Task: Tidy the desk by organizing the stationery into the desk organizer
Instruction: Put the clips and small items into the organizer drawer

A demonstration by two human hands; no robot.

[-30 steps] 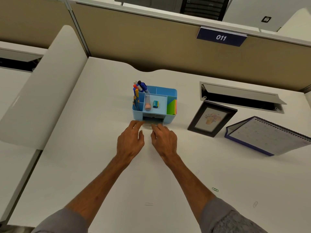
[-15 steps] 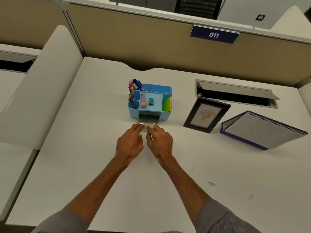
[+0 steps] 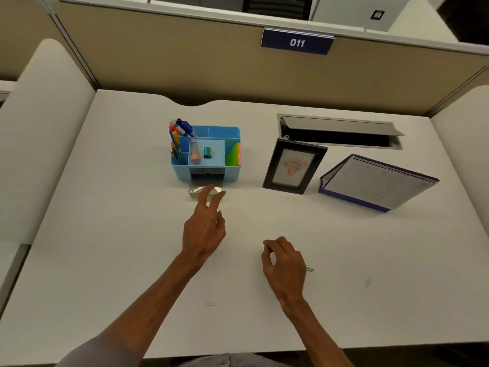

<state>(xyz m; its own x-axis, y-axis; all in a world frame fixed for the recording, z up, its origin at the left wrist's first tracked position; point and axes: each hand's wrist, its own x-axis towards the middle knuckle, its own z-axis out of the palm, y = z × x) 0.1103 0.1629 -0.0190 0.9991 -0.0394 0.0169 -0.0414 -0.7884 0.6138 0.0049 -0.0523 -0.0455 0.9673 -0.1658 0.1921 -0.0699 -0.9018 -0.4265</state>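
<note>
Blue desk organizer (image 3: 206,152) on the white desk (image 3: 105,234), left of the picture frame (image 3: 293,166): pens (image 3: 176,144) upright in its left compartment, an eraser (image 3: 208,152) in the centre tray, coloured notes (image 3: 234,154) at its right, clear drawer (image 3: 206,190) pulled out in front. Left hand (image 3: 205,229), fingers spread and empty, touches the drawer. Right hand (image 3: 284,263), nearer than the organizer, has its fingertips pinched together; whether they hold anything cannot be told. A green paper clip (image 3: 310,270) lies just beside it.

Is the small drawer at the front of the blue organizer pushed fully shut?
No, the drawer sticks out from the blue organizer, with the left hand at it.
</note>
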